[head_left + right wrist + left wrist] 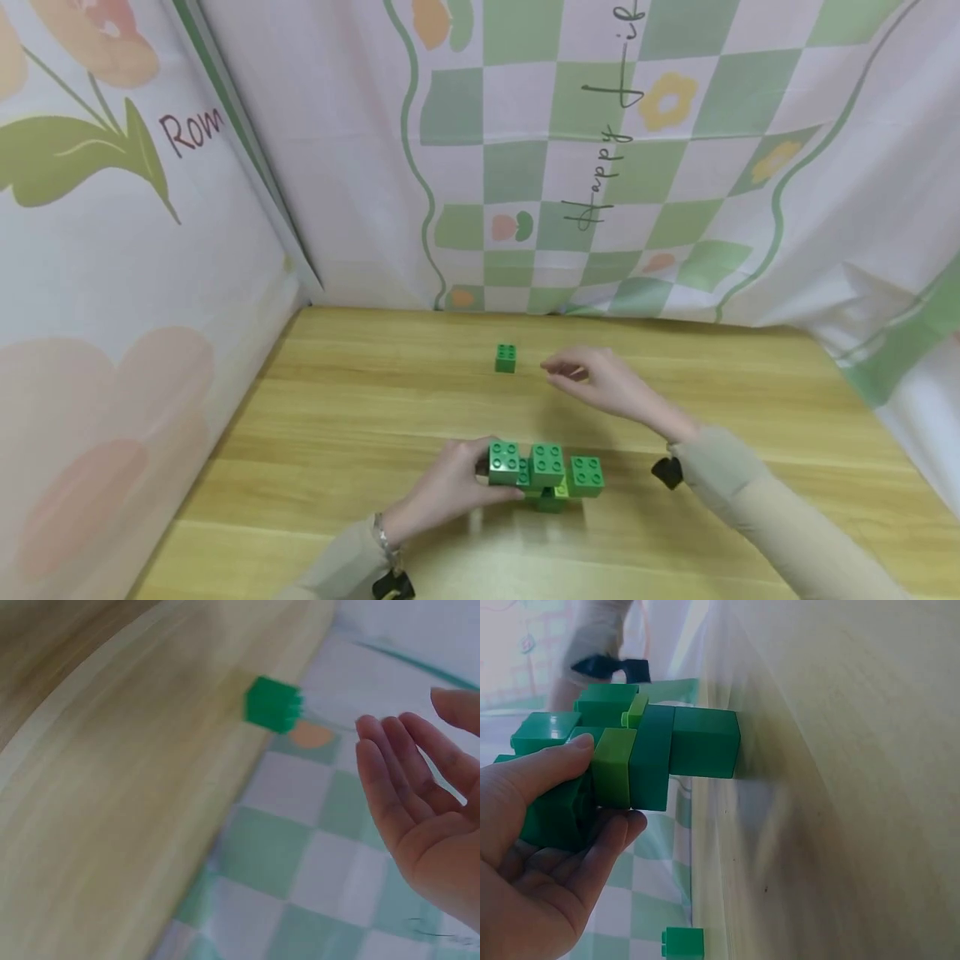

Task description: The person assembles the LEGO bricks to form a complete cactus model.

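Observation:
My left hand (pixel 457 479) grips a joined structure of green toy building bricks (pixel 546 465) by its left end. In the left wrist view the thumb lies over the structure (pixel 651 757) and the fingers reach under it. Dark green bricks and a few lighter lime ones make it up. My right hand (pixel 600 383) hovers over the table with nothing in it, fingers slightly bent and thumb apart. Left of its fingertips stands a single green brick (pixel 506 358), studs up, not touched. The right wrist view shows that brick (pixel 272 704) beyond the right fingers.
The wooden table (pixel 360 400) runs back to a hanging checkered cloth (pixel 517 167). At the left a flower-print cloth (pixel 112 292) borders the table. Dark clip-like pieces hang by both wrists, one at the right sleeve (pixel 667 472).

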{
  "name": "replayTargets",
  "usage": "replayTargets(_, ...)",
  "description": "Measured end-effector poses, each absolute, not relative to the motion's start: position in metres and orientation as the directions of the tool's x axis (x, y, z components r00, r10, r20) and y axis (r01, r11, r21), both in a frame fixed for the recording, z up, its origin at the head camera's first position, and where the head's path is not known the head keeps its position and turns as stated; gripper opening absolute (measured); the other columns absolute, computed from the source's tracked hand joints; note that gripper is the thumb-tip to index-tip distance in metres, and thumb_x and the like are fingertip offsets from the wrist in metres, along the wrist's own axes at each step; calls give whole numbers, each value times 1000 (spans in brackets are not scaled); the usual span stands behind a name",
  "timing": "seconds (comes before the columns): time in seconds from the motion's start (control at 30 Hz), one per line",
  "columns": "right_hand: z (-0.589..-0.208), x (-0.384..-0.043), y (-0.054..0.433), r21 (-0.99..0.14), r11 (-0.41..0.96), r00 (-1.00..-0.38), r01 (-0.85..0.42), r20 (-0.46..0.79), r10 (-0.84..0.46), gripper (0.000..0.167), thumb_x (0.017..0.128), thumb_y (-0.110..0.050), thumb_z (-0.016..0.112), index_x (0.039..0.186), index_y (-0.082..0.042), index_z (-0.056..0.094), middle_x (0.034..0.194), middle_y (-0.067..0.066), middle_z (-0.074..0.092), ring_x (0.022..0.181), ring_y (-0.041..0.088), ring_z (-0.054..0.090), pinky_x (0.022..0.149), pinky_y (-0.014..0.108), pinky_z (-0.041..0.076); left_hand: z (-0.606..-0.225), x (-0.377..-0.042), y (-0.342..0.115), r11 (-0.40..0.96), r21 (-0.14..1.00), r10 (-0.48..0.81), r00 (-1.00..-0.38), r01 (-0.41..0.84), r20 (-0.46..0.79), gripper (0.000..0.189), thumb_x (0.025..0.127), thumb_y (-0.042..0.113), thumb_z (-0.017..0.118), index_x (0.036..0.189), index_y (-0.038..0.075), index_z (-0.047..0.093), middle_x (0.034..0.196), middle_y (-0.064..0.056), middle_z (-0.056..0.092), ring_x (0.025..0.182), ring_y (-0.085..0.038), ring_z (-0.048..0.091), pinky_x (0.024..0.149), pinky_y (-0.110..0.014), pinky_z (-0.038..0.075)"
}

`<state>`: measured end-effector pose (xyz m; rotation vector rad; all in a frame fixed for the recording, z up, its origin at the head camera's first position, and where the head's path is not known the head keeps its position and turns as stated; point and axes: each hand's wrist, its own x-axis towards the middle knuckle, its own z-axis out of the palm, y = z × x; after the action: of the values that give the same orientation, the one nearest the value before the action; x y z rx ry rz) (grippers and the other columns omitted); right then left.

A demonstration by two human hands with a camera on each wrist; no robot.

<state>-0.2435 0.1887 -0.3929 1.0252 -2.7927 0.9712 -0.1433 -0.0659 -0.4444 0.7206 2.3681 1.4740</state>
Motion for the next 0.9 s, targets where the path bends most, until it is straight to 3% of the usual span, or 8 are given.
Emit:
replayTargets(0.4,-440,-302,171,-621,602,-826,-503,139,-547,36,93,-9,66,124,8,61,118,29,67,99,36,70,88,44,63,-445,-146,-72,386,880,529,-848,278,36,40,77,14,83,113,8,67,106,-6,76,92,0,70,84,-10,57)
replayTargets(0.9,-463,-327,150,-673,613,-854,-414,55,-517,55,89,-16,72,133,10,52,128,30,61,109,40,66,96,48,59,-450,-147,-74,378,876,537,-842,299,56,38,78,14,82,113,9,66,104,-3,76,91,3,69,84,-10,57)
